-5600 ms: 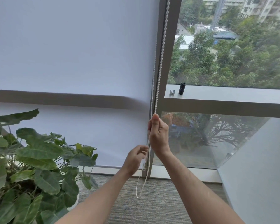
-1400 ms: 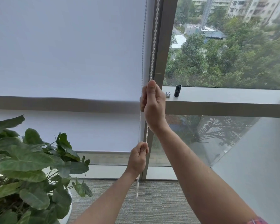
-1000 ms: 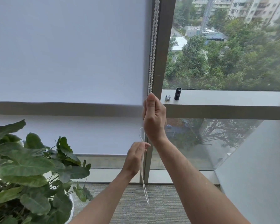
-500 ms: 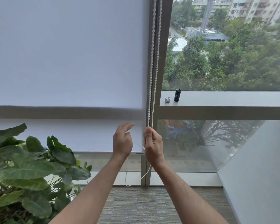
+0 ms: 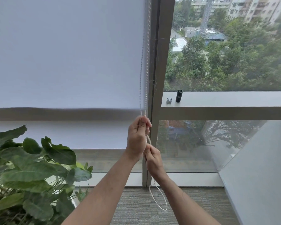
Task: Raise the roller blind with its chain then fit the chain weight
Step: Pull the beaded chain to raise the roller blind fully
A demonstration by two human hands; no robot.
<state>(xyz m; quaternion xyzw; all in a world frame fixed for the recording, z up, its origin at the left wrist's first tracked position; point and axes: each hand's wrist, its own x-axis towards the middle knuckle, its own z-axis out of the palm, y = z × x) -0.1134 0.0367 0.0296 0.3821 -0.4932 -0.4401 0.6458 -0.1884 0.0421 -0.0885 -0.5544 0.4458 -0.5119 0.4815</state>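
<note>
Here both hands pinch the bead chain (image 5: 146,75), left hand (image 5: 137,135) above right hand (image 5: 153,158), beside the roller blind (image 5: 63,54).

Single head-worn wide-angle view, facing forward and slightly down at the window frame (image 5: 157,78); forearms close, street far below.

soft daylight, sharp, edges slightly bowed
</note>
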